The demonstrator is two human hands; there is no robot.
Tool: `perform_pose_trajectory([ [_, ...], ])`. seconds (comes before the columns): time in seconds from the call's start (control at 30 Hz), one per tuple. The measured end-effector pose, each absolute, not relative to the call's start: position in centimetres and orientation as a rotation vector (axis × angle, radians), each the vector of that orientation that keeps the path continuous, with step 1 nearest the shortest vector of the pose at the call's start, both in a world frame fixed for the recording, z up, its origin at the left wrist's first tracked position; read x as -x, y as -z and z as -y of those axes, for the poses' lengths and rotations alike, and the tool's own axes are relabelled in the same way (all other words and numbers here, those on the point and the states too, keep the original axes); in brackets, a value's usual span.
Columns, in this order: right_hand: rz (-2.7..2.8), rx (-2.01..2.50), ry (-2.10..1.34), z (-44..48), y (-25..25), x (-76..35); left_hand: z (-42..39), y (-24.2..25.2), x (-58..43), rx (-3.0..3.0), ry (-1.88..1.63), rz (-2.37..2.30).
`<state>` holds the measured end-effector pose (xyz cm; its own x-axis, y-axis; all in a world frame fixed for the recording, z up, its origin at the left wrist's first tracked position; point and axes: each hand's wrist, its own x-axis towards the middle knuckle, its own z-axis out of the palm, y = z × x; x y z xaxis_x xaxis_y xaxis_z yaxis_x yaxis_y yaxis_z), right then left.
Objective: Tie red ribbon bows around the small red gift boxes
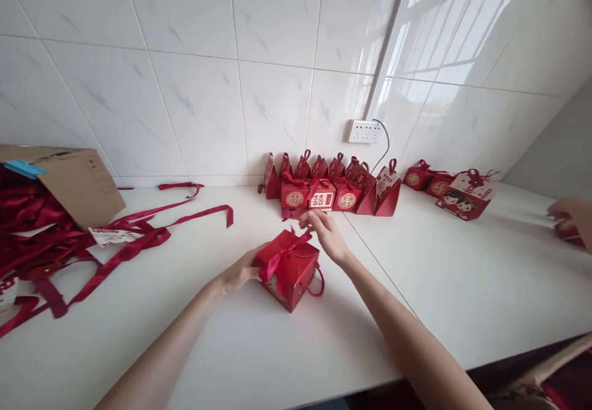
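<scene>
A red gift box (300, 268) stands on the white countertop in front of me, one corner towards me. A shiny red ribbon (280, 257) is tied in a bow across its top, and a red cord handle (319, 283) hangs at its right side. My left hand (240, 272) grips the box from the left, thumb on the near side, with its other fingers partly hidden behind. Above the box's far right corner, my right hand (326, 232) has its fingers bent into a pinch at the ribbon's end; the exact contact is hard to see.
Behind stand several red boxes (296, 199) and pointed boxes (387, 191) against the tiled wall, below a power strip (365, 131). More boxes (465, 197) stand right. Loose ribbons (124, 250) spill from a cardboard box (83, 188) at left. Another person's hand (573, 213) touches a red item far right.
</scene>
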<state>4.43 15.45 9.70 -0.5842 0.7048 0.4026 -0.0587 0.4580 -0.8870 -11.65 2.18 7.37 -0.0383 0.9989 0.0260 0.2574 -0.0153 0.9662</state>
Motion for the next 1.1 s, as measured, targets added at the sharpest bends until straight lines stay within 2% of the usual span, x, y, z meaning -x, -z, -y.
perform_pose_trajectory([
  [0.13,1.866,0.546,-1.444,-15.0,-8.0,-4.4,-2.8,-7.1,11.8,-1.252,-1.178,-1.421],
  [0.37,1.707,0.716,-1.514,-15.0,-7.7,-5.6,-3.3,-7.1,12.1,-0.976,-1.505,-1.844],
  [0.43,1.738,0.775,-1.603,-15.1,-7.6,-5.4,-2.7,-7.9,12.9,-0.960,-1.374,-1.810],
  [0.57,1.713,0.701,-1.804,-15.0,-7.4,-5.2,-1.0,-10.5,13.7,-1.043,-0.736,-1.485],
  [0.63,1.660,0.682,-1.849,-14.9,-7.4,-5.1,-0.4,-11.5,13.6,-1.122,-0.611,-1.423],
  [1.1,1.285,0.662,-1.990,-15.6,-7.1,-4.3,-0.6,-11.0,13.6,-1.047,-0.990,-1.323],
])
